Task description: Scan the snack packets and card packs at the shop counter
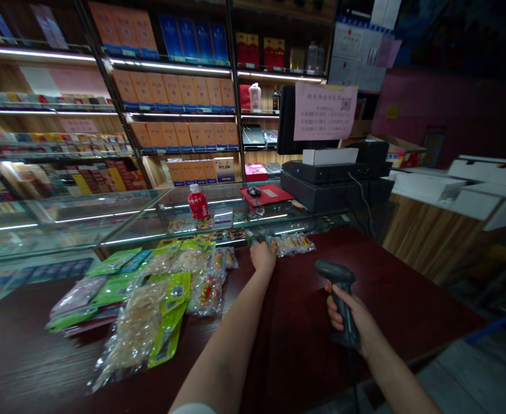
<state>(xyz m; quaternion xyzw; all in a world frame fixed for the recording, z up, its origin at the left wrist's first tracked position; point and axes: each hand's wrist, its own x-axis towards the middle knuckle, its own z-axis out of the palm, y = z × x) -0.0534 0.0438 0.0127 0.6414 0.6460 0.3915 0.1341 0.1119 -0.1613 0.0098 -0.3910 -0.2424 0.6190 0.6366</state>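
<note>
My right hand [352, 316] is wrapped round the grip of a dark handheld barcode scanner [337, 273], one finger at its orange trigger. Stretched forward, my left hand [262, 257] is closed near the far edge of the dark red-brown counter [296, 310]. A small dark object, too unclear to name, shows at its fingertips. Just right of that hand lies a row of small clear snack packets [294, 244]. To the left are a bag of pale dried snack [136, 322] with a yellow-green label, green pouches [115, 282] in a stack, and red-printed clear packets [210, 293].
Behind the counter a glass display case [149, 215] carries a red bottle [198, 202] and a mouse [253, 191] on a red mat [272, 196]. A monitor [288, 123] with a pink notice stands above black boxes [317, 190]. Shelves of boxed goods [171, 92] line the back.
</note>
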